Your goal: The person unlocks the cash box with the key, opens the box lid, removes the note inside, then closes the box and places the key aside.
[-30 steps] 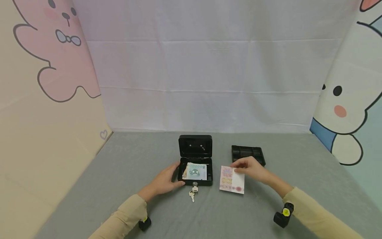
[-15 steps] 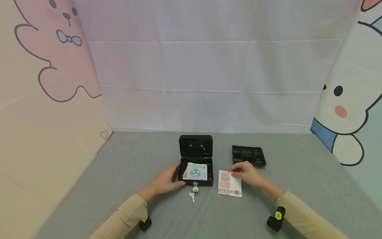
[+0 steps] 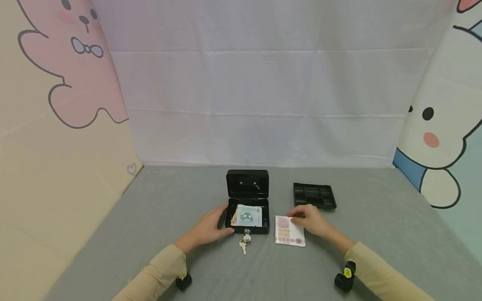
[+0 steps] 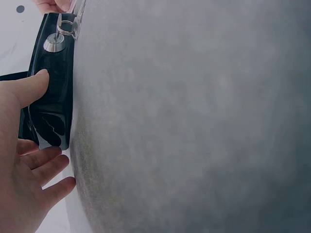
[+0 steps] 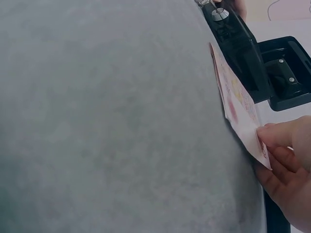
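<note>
A small black cash box (image 3: 266,217) stands on the table with its lid (image 3: 247,184) raised. Banknotes (image 3: 248,216) lie inside, a bluish-green one on top. A key sits in the front lock, and a second key (image 3: 243,246) hangs from its ring. My left hand (image 3: 207,225) grips the box's left front corner, thumb on the front face (image 4: 36,87) and fingers along the side. Right of the box, my right hand (image 3: 309,218) pinches a folded stack of pinkish banknotes (image 3: 288,232) by its upper right corner, close over the table; thumb on top (image 5: 282,134).
A black compartment tray (image 3: 314,196) lies behind my right hand. The grey cloth (image 3: 180,184) covers the table, ending at a white hanging sheet (image 3: 241,138). Printed cartoon walls (image 3: 75,175) flank both sides.
My right hand has come left and toward me with the pinkish banknotes, uncovering more of the black tray. The left hand and the cash box stay in place.
</note>
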`<state>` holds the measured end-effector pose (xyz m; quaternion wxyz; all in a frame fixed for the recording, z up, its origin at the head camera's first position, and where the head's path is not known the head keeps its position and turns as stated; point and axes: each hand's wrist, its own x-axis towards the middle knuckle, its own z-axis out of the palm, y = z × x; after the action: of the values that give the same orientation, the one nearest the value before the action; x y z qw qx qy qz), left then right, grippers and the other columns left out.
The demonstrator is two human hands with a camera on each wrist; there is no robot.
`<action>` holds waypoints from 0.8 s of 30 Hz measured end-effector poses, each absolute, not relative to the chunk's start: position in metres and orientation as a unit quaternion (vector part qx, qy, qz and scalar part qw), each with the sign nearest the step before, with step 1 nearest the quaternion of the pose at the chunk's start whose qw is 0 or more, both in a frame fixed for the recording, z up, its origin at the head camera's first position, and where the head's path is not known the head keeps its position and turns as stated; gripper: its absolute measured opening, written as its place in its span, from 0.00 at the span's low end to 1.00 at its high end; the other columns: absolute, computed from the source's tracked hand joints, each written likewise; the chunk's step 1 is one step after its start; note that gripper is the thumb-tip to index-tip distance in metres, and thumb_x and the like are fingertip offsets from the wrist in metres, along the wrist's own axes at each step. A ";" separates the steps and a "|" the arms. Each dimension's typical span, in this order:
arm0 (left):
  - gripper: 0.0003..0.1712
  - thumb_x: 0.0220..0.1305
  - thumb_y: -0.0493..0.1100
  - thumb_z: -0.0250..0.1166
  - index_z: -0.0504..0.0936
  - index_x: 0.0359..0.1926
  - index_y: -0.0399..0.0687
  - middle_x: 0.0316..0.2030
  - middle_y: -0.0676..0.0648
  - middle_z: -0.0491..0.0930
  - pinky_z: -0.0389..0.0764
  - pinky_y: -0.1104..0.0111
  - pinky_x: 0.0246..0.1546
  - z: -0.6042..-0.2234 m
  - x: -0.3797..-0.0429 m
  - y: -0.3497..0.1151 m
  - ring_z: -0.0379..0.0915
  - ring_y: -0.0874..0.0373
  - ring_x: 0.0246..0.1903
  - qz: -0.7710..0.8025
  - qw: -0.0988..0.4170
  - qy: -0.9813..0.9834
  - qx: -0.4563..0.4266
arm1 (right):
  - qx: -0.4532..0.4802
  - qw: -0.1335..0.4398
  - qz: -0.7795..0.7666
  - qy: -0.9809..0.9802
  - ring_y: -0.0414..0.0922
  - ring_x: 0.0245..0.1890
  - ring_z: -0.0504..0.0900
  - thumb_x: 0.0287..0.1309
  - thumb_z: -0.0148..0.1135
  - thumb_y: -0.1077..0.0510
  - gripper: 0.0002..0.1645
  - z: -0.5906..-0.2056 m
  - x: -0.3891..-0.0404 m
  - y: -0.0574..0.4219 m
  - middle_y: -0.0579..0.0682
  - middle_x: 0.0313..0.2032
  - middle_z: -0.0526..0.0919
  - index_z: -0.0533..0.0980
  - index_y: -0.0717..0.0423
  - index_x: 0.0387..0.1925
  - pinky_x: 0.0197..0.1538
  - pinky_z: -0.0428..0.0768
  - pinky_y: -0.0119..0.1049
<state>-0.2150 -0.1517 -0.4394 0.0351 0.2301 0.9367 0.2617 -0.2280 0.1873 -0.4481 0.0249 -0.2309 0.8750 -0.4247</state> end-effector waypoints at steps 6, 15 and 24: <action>0.45 0.55 0.53 0.64 0.56 0.66 0.36 0.63 0.38 0.61 0.63 0.55 0.59 -0.440 -0.215 -0.151 0.58 0.46 0.62 0.262 0.035 0.937 0.226 | -0.234 0.017 -0.411 0.881 0.41 0.32 0.77 0.51 0.60 0.69 0.08 -0.448 -0.227 0.186 0.52 0.33 0.82 0.80 0.63 0.35 0.32 0.76 0.29; 0.45 0.55 0.54 0.64 0.56 0.66 0.36 0.63 0.39 0.60 0.62 0.55 0.60 -0.441 -0.216 -0.152 0.58 0.46 0.62 0.266 0.036 0.936 0.229 | -0.254 -0.002 -0.393 0.884 0.39 0.31 0.78 0.50 0.61 0.69 0.08 -0.444 -0.230 0.184 0.51 0.33 0.83 0.80 0.64 0.34 0.34 0.78 0.29; 0.45 0.55 0.53 0.64 0.56 0.66 0.35 0.63 0.38 0.61 0.63 0.54 0.59 -0.439 -0.215 -0.151 0.58 0.45 0.61 0.266 0.032 0.934 0.235 | -0.268 -0.001 -0.396 0.878 0.42 0.33 0.78 0.52 0.61 0.66 0.10 -0.427 -0.234 0.171 0.55 0.36 0.82 0.79 0.65 0.38 0.35 0.78 0.30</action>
<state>-0.2149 -0.1512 -0.4393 0.0323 0.2351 0.9344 0.2658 -0.2338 0.1708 -0.4272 -0.0005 -0.2681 0.8780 -0.3964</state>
